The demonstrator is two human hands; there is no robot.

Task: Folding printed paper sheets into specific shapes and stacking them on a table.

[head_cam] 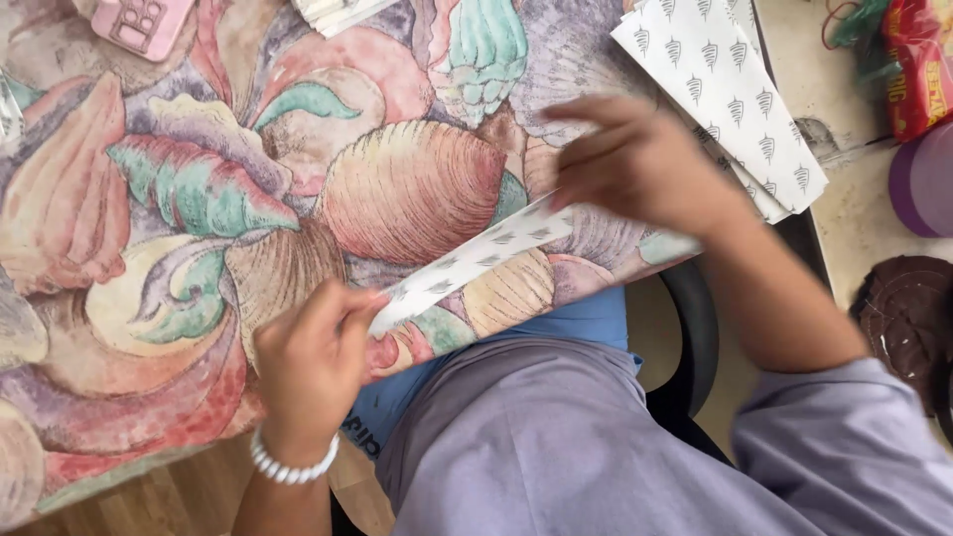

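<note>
Both hands hold one folded strip of white paper (475,260) printed with small grey motifs. The left hand (310,369), at lower left of centre, pinches the strip's lower-left end between thumb and fingers, closed tight on it. The right hand (635,164), at upper right of centre, presses curled fingers on the strip's upper-right end; the exact grip there is hidden beneath the hand, so whether it clamps the paper or only rests on it cannot be told. The strip runs diagonally from lower left to upper right, lying on the cloth at the table's near edge.

Left to right across the frame:
- A pink plastic object (142,22) sits at the upper left edge, partly cut off.
- A tablecloth (179,199) with a large shell pattern in red, green and cream covers the left and centre.
- A white beaded bracelet (290,466) circles the left wrist at the lower left.
- A stack of white patterned sheets (730,94), same grey print, lies at the upper right, just beyond the right hand.
- A red package (918,65) and a purple round object (923,179) occupy the far right edge.
- A dark brown crocheted piece (908,313) lies at the right edge, below the purple object.
</note>
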